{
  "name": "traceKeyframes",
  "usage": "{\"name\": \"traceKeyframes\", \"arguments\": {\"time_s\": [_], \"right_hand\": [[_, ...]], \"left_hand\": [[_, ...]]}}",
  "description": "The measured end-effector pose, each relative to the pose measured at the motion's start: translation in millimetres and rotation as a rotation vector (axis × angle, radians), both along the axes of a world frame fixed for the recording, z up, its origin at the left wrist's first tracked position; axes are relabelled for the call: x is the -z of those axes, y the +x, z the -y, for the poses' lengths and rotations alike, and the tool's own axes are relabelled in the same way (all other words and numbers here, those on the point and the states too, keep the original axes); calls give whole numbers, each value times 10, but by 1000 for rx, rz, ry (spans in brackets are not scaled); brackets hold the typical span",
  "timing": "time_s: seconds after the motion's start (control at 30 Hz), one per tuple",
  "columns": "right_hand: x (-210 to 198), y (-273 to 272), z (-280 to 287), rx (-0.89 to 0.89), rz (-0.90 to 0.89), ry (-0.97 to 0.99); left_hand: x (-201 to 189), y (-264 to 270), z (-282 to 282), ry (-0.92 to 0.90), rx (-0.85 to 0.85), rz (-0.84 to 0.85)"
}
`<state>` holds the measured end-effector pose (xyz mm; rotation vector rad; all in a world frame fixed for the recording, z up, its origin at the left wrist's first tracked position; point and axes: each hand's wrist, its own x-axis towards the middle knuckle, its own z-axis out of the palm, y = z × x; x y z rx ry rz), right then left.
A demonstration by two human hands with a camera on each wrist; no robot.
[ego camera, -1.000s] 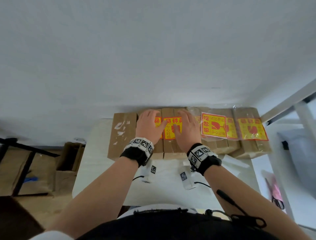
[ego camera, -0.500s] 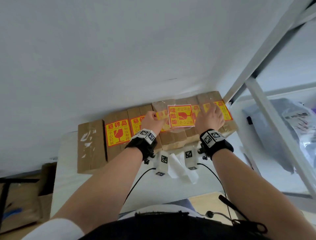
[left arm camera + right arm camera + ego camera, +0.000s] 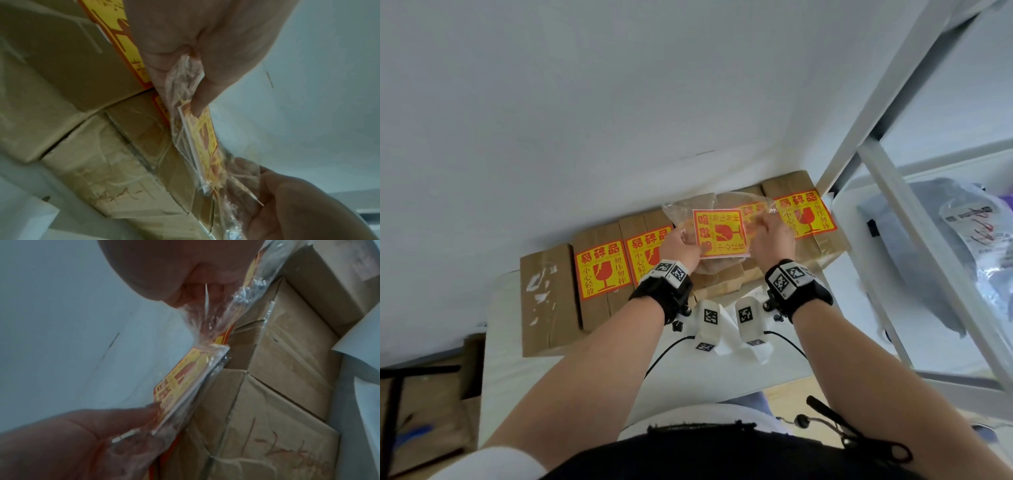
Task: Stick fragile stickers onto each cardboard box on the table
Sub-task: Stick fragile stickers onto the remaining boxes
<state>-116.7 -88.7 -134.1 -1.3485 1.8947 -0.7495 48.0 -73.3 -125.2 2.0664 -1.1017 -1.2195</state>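
A row of brown cardboard boxes stands along the wall on a white table. Several carry yellow-and-red fragile stickers; the leftmost box has none. Both hands hold a clear plastic bag with a stack of stickers just above the middle boxes. My left hand pinches the bag's left side. My right hand pinches its right side. In the left wrist view the thumb presses on the sticker stack, and the right wrist view shows the bag edge-on above the boxes.
White backing paper strips lie on the table in front of the boxes. A white metal rack frame stands at the right with bagged goods behind it. The wall rises right behind the boxes. Flat cardboard lies on the floor at left.
Both hands left the sticker they were pressing on a box, moved right and picked up the bag of stickers, which is now lifted off the boxes. The head view swung right.
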Motion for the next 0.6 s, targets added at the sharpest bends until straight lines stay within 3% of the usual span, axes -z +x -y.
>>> {"name": "traceKeyframes", "arguments": {"time_s": [0.13,0.33,0.43,0.6], "right_hand": [[-112,36,25,-90,72,-32],[-178,190,195,-294,-81,0],[-171,273,225,-283,-200,44],[-68,351,247,-244,-108,47]], "left_hand": [[19,98,12,-15,-124,-101],[-2,261,33,-49,-166,-118],[20,319,0,-70,-228,-128],[-5,376,-57,-75,-271,-185]]}}
